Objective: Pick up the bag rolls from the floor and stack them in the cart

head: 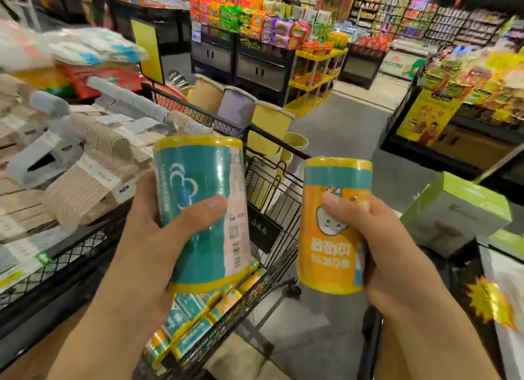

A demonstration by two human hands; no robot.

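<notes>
Left hand (158, 238) and right hand (388, 243) each wrap fingers around an upright bag roll, teal (198, 209) and orange (331, 229), above the cart (272, 186), seemingly ready to stack onto rolls already inside (195, 314).

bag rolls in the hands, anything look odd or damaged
Nothing damaged. The left hand holds the teal roll and the right hand the orange roll; both wrappers look intact. Only oddity: the orange roll's print is upside down.
</notes>
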